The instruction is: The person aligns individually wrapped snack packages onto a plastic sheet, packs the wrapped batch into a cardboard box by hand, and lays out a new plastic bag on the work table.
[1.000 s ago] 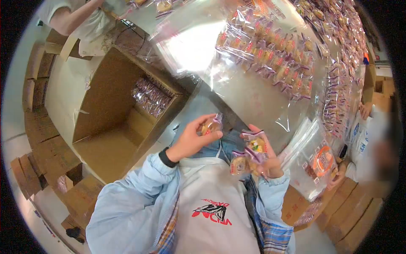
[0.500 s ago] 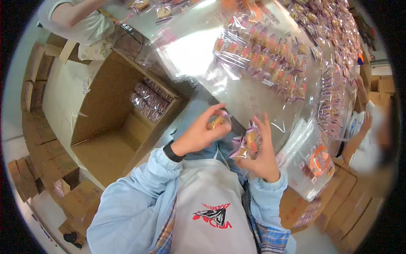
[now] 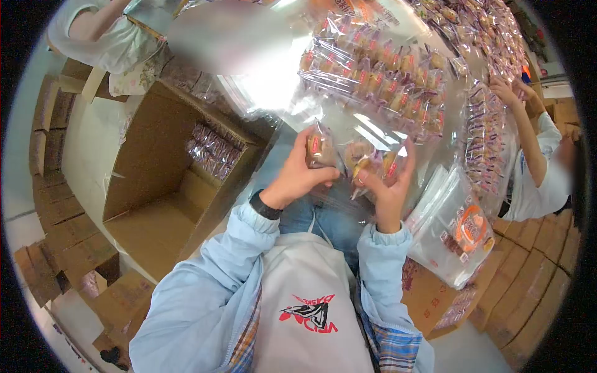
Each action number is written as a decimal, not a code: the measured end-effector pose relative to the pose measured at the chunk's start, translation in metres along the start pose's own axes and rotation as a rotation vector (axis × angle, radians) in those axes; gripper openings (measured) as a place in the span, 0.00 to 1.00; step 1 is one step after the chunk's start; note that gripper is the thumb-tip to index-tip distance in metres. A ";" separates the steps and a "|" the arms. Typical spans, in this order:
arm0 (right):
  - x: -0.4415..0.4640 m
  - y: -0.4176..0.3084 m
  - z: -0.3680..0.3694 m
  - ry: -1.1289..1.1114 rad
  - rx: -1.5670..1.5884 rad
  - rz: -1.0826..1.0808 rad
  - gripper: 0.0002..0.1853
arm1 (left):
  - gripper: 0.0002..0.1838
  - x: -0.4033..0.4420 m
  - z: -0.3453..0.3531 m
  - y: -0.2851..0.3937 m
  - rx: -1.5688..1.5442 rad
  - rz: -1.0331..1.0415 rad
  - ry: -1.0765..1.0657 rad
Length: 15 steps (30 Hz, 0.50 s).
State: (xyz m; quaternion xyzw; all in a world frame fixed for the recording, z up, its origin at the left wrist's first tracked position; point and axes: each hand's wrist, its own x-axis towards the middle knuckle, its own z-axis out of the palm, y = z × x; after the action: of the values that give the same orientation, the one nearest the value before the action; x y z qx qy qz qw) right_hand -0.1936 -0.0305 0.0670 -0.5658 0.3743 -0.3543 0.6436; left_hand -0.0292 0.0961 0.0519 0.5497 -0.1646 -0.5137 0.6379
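Observation:
My left hand [image 3: 298, 174], with a dark band at the wrist, is closed around a wrapped pastry [image 3: 320, 149] with a red label. To its right, my right hand [image 3: 390, 186] grips wrapped pastries [image 3: 367, 158] between thumb and fingers; glare on the film blurs how many. Both hands are at the near edge of the table, in front of my apron [image 3: 298, 280]. Just beyond them lies a clear plastic bag [image 3: 348, 121] holding rows of wrapped pastries [image 3: 379, 74].
An open cardboard box [image 3: 143, 155], with wrapped packs inside, stands at left. A stack of printed clear bags [image 3: 454, 236] lies at right. Many wrapped pastries [image 3: 485, 137] cover the table's far right. A co-worker's arm [image 3: 528, 137] reaches in there; another person's arm [image 3: 102, 22] is upper left.
Both hands have moved slightly forward towards the filled bag, and the pastries in them have turned more upright. The co-worker at right now has hands on the pastries there.

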 end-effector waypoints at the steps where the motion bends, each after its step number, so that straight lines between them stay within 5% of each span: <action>1: 0.005 0.003 -0.002 0.015 0.047 0.029 0.63 | 0.52 0.003 0.001 -0.005 -0.033 0.062 0.034; 5: 0.011 0.028 0.003 0.189 -0.138 -0.176 0.60 | 0.43 0.014 0.017 -0.012 0.154 0.290 0.333; 8: 0.015 0.014 -0.001 0.284 -0.876 -0.439 0.55 | 0.35 0.015 0.015 0.003 0.592 0.395 0.481; 11: 0.017 0.002 -0.003 0.222 -0.887 -0.385 0.47 | 0.28 0.018 0.014 0.020 0.843 0.527 0.665; 15: 0.013 -0.001 0.001 0.199 -0.974 -0.419 0.36 | 0.23 0.018 0.010 0.002 0.806 0.568 0.781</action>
State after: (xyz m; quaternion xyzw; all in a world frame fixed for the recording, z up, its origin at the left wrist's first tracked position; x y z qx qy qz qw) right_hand -0.1866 -0.0411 0.0673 -0.8252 0.4335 -0.3122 0.1837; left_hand -0.0280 0.0754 0.0505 0.8290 -0.2398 0.0167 0.5050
